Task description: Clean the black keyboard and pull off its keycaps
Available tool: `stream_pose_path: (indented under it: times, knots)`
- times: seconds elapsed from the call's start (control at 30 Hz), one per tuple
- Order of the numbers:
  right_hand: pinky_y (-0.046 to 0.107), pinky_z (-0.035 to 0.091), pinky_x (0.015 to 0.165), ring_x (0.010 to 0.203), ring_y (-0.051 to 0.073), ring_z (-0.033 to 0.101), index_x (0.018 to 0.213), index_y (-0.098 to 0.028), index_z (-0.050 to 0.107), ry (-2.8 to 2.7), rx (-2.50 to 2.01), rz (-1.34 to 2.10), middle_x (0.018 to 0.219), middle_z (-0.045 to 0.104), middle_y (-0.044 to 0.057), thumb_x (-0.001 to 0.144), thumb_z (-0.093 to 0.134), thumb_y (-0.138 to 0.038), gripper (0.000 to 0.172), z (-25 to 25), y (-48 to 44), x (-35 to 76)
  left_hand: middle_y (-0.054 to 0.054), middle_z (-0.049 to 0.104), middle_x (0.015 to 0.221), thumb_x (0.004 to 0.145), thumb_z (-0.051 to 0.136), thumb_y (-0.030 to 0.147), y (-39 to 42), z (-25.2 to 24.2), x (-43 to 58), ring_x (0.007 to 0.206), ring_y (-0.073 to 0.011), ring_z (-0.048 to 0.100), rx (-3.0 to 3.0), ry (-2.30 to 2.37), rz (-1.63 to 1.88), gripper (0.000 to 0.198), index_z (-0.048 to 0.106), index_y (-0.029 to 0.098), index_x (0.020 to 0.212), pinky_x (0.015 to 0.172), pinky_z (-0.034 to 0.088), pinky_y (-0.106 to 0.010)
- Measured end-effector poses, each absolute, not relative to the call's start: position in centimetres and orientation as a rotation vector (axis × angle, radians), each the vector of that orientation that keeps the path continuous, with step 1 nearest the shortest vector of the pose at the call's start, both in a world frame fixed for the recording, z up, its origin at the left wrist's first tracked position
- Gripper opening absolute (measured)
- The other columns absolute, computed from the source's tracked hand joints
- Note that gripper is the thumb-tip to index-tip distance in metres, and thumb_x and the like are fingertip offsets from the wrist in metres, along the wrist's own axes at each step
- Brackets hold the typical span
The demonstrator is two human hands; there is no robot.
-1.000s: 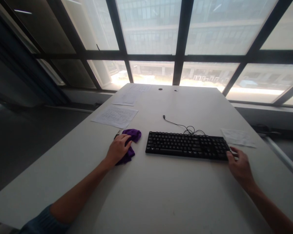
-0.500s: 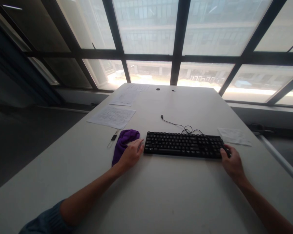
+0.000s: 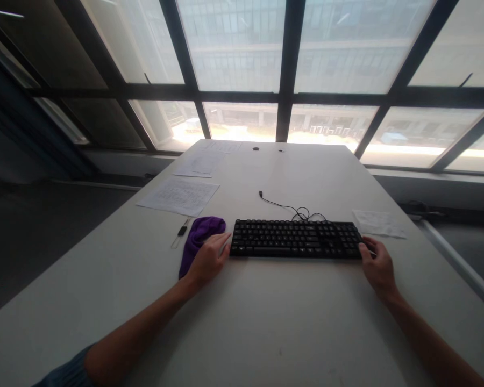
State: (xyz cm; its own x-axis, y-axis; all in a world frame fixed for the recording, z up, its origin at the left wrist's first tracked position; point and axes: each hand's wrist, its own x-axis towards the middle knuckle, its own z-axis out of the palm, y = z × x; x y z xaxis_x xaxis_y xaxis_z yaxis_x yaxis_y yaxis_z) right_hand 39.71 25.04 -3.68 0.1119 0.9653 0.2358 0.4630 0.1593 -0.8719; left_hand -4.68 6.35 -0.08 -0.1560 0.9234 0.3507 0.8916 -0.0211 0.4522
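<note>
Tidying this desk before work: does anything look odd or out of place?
The keyboard is unplugged: its cable lies looped on the table behind it, plug end free. A purple cloth sits crumpled by its left end.

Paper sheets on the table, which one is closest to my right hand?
The lone sheet on the right side, just beyond the keyboard end where the right hand rests. The other sheets all lie on the left, past the purple cloth.
</note>
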Motion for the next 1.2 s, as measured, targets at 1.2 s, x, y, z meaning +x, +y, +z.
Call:
stream_pose_path:
  times: [1.2]
  knots:
    - [0.045,0.054,0.089,0.098,0.029,0.068,0.117,-0.016,0.064,-1.423,-1.367,0.699,0.110,0.071,0.016,0.081,0.066,-0.050,0.050,-4.4,25.1,39.9,-0.014,0.071,0.121,0.095,0.045,0.042,7.3,-1.3,-3.5,0.113,-0.0289,0.065,1.771,2.155,1.086,0.050,0.065,0.013,0.129,0.107,0.046,-0.047]
